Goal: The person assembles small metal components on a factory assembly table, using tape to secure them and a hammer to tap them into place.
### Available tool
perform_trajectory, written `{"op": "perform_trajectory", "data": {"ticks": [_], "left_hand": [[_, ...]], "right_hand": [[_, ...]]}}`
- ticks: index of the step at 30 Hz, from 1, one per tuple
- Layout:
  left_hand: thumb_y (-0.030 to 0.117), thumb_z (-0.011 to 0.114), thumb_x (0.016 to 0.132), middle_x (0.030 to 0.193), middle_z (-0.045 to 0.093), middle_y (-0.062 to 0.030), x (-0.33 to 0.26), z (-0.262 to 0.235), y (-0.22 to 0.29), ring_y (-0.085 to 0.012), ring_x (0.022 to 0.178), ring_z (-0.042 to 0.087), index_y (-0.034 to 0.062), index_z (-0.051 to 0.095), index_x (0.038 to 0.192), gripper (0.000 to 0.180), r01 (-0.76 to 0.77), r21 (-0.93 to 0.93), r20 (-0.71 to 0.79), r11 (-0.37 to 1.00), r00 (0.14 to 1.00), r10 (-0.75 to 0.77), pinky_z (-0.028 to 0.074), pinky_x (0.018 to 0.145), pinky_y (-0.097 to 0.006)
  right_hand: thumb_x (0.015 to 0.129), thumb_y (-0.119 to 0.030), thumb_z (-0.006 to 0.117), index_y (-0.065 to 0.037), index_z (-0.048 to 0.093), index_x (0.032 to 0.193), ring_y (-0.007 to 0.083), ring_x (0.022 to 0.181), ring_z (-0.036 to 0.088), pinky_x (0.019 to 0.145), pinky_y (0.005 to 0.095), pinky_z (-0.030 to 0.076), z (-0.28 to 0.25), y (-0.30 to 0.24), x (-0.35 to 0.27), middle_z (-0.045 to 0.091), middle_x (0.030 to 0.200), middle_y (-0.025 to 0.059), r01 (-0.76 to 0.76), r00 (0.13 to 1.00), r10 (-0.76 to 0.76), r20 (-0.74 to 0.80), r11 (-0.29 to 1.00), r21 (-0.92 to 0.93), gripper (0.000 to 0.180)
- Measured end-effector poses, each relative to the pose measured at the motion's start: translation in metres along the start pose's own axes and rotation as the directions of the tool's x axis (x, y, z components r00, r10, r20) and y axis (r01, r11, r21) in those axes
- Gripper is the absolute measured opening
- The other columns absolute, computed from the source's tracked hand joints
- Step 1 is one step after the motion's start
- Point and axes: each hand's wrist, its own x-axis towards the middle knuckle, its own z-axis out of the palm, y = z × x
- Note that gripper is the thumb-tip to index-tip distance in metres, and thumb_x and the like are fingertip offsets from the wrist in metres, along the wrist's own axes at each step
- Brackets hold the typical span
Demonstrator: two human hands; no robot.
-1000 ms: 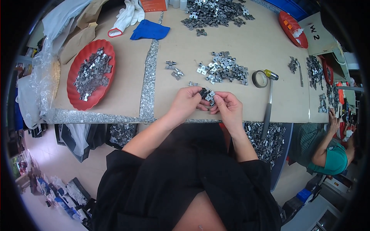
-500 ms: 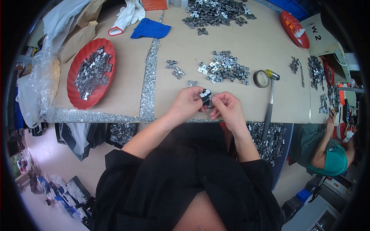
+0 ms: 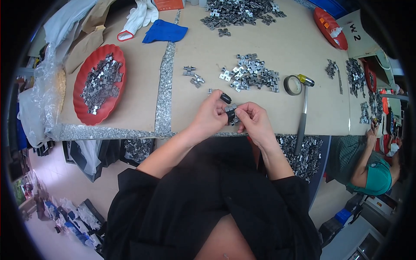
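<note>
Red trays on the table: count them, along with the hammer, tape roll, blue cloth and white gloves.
Red trays: 2 (tray of clips, far tray)
Hammer: 1
Tape roll: 1
Blue cloth: 1
White gloves: 1 bundle
Total: 6

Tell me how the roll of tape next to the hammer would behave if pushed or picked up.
The tape roll lies flat on its side on the table, so a push would probably slide it rather than roll it. It looks like a thin ring with an open middle, so likely light and easy to pinch. Its rim touches the hammer head, which a push might nudge.
</note>
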Motion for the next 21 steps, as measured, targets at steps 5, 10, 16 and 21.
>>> {"op": "perform_trajectory", "data": {"ticks": [5, 10, 16, 21], "left_hand": [[-0.01, 0.046, 0.075, 0.081, 0.055, -0.0078, 0.003, -0.004, 0.008, -0.0091, 0.066, 0.055, 0.0025, 0.038, 0.1, 0.03, 0.103, -0.039, 0.009, 0.994, 0.995, -0.103, 0.044, 0.052, -0.02], [-0.005, 0.055, 0.075, 0.084, 0.055, -0.0088, -0.005, 0.002, 0.0, -0.0075, 0.067, 0.053, 0.0017, 0.037, 0.101, 0.032, 0.072, -0.194, -0.073, 0.978, 0.993, -0.087, 0.044, 0.054, -0.019], [-0.001, 0.064, 0.069, 0.075, 0.052, -0.0021, -0.01, 0.018, -0.004, -0.0044, 0.064, 0.049, 0.0007, 0.047, 0.096, 0.032, -0.104, 0.284, -0.233, 0.953, 0.957, 0.174, 0.04, 0.054, -0.018], [-0.001, 0.066, 0.058, 0.074, 0.056, -0.0052, -0.007, 0.013, -0.001, -0.0142, 0.064, 0.051, 0.0014, 0.056, 0.087, 0.03, -0.217, 0.715, -0.115, 0.664, 0.901, 0.418, 0.042, 0.057, -0.026]], "right_hand": [[0.082, -0.015, 0.057, 0.002, 0.053, 0.087, 0.0044, 0.047, 0.047, 0.041, 0.0186, 0.041, 0.002, -0.004, -0.001, 0.053, 0.067, 0.0018, -0.003, 0.999, 0.006, -0.042, 0.998, 0.061, 0.018], [0.082, -0.016, 0.058, -0.001, 0.055, 0.088, 0.0048, 0.047, 0.046, 0.04, 0.0187, 0.04, 0.007, -0.002, -0.002, 0.053, 0.067, 0.0007, 0.121, 0.981, -0.072, -0.18, 0.953, 0.279, 0.017], [0.081, -0.018, 0.058, -0.002, 0.056, 0.088, 0.0066, 0.047, 0.048, 0.039, 0.0191, 0.041, 0.013, -0.009, -0.009, 0.054, 0.069, 0.0015, 0.021, 0.958, 0.112, -0.262, 0.889, 0.457, 0.017], [0.081, -0.019, 0.058, -0.001, 0.055, 0.087, 0.008, 0.049, 0.051, 0.038, 0.0193, 0.041, 0.003, -0.007, -0.013, 0.055, 0.073, 0.0035, -0.049, 0.955, 0.153, -0.255, 0.926, 0.374, 0.019]]}}
